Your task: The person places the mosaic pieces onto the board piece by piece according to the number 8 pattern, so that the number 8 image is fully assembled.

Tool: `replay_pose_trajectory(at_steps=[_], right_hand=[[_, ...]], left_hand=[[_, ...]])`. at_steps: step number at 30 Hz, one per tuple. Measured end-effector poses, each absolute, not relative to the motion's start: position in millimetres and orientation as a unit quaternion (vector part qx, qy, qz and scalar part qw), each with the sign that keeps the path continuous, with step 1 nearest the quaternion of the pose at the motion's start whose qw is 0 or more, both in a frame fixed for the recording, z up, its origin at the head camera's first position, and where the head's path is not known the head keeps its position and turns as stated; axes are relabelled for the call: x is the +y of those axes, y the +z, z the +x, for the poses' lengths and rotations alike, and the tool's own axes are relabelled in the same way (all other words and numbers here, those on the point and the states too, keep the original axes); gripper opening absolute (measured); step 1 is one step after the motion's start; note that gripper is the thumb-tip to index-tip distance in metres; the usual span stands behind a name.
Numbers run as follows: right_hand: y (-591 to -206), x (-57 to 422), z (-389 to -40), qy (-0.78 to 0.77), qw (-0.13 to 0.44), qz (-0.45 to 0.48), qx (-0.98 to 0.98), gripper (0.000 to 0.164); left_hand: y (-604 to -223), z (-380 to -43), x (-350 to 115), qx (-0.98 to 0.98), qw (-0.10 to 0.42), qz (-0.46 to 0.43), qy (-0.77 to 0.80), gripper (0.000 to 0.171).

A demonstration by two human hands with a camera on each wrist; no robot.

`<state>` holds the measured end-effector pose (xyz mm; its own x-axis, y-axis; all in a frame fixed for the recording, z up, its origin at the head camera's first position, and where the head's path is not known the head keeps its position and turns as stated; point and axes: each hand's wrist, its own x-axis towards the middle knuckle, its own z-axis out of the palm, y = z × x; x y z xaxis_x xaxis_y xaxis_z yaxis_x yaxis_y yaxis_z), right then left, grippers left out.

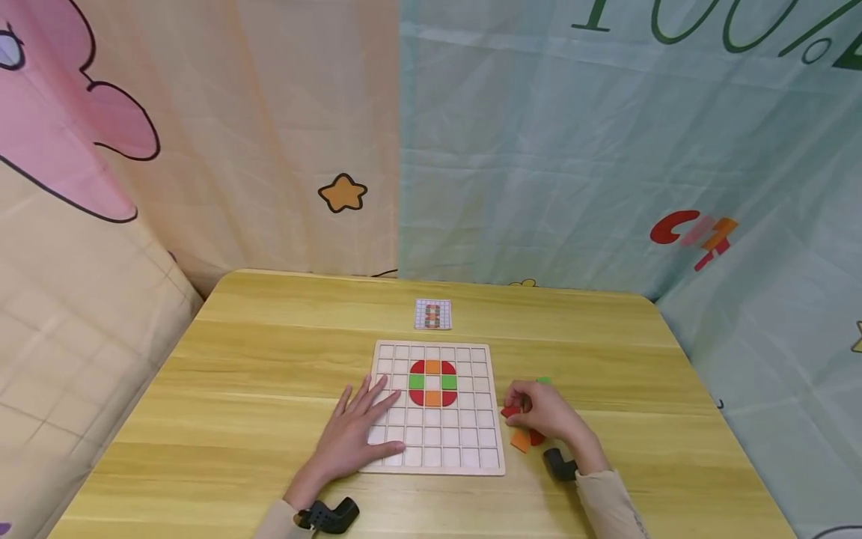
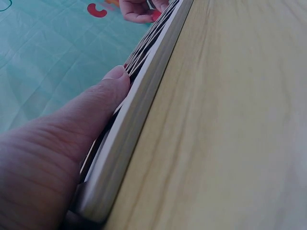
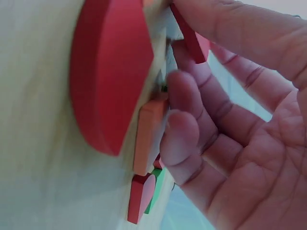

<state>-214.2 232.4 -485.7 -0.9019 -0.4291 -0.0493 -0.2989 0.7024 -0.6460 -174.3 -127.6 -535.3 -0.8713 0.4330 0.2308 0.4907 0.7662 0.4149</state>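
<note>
My left hand [image 1: 350, 436] lies spread on the left edge of a white gridded board [image 1: 470, 457], its thumb along the lower left squares. On the board, red quarter-round, orange square and green square pieces form a ring around one white square, such as the orange piece [image 1: 433, 367] at its top. Just right of the board my right hand [image 1: 554, 413] pinches a small red piece [image 3: 195, 43] between thumb and fingers. Beneath and around that hand lie loose pieces: an orange one [image 1: 521, 440], a red one [image 3: 110, 76] and a green one [image 1: 544, 380], partly hidden by the hand.
A small printed card [image 1: 433, 314] with a coloured grid pattern lies beyond the board's far edge. Everything stands on a wooden table [image 1: 269, 337], with printed curtains [image 1: 525, 150] rising behind it. A black wrist camera sits on each wrist.
</note>
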Motion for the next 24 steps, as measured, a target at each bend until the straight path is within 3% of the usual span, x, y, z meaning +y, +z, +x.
replay_pose_trajectory(at_steps=[9,17,24], right_hand=[[-479,213,-217,-0.41,0.085,-0.168,0.893,0.008],[-473,152,-223,-0.453,0.108,-0.193,0.863,0.019],[-483,107,-232,-0.434,0.125,-0.228,0.862,0.018]], left_hand=[[-536,-176,-127,-0.938,0.06,-0.244,-0.237,0.084],[-539,-178,-128,-0.937,0.069,-0.248,-0.236,0.084],[-538,-177,-128,-0.937,0.07,-0.25,-0.233,0.082]])
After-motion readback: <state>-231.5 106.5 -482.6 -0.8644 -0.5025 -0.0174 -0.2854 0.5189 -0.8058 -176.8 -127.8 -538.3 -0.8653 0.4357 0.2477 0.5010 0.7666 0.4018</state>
